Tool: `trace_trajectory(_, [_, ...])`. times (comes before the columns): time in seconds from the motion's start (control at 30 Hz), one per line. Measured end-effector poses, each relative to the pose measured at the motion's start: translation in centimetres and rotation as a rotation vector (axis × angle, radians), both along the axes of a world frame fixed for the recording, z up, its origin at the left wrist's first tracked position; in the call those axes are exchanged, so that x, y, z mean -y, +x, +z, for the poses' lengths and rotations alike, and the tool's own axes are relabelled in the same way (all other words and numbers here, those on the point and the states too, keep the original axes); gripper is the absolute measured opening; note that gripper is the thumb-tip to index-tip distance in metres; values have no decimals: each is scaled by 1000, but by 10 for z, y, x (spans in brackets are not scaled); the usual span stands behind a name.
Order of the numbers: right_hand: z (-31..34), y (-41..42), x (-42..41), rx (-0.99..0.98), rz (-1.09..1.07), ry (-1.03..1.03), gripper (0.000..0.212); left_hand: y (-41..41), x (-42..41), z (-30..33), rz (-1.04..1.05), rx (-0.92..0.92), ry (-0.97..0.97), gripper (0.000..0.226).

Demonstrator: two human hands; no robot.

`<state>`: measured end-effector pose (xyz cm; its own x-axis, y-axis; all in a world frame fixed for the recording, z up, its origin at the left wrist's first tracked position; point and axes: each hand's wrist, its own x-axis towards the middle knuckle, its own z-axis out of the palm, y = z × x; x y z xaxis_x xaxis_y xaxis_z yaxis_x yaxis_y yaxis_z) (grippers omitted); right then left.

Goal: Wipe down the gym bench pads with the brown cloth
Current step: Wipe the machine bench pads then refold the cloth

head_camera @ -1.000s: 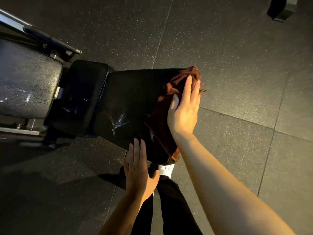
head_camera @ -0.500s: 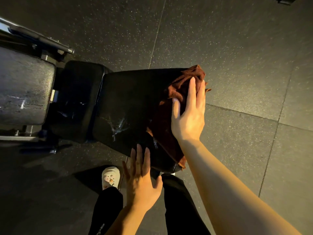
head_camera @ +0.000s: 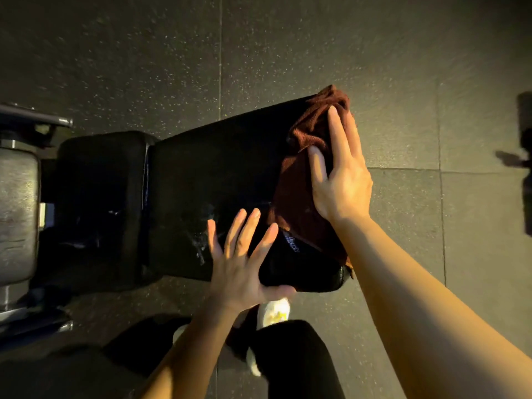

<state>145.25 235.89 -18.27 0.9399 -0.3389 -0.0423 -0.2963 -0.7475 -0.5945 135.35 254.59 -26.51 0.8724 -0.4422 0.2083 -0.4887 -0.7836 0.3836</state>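
A black gym bench runs left to right below me. Its long back pad [head_camera: 218,182] fills the middle, and the smaller seat pad [head_camera: 100,197] lies to its left. The brown cloth [head_camera: 299,197] is draped over the right end of the long pad. My right hand [head_camera: 339,180] lies flat on the cloth with straight fingers, pressing it against the pad. My left hand [head_camera: 241,260] is spread open over the pad's near edge, thumb under the rim. White smears [head_camera: 201,240] show on the pad near my left fingers.
Another worn black pad [head_camera: 17,217] and a metal frame bar [head_camera: 37,116] stand at the far left. Dark speckled rubber floor tiles [head_camera: 403,67] surround the bench. My legs and a white shoe [head_camera: 273,312] are just under the near edge. A dark object [head_camera: 524,168] is at the right edge.
My left hand has risen from below the bench's edge up onto the pad's near side. My right hand stays flat on the cloth at the right end. The view has shifted.
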Motion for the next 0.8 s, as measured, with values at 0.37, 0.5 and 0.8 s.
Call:
trace_trajectory(0.37, [5,0,2,18,32,-21,59,-2,9,-19,120,370,-296,75])
trace_trajectory(0.5, [9,-27,-2,-42,104,-85,62,-3,6,-24,113,427,-307,73])
trace_trajectory(0.8, [-23,-164,-44,212,-41,-223,59,-16,-4,-35,103,482,-379,58])
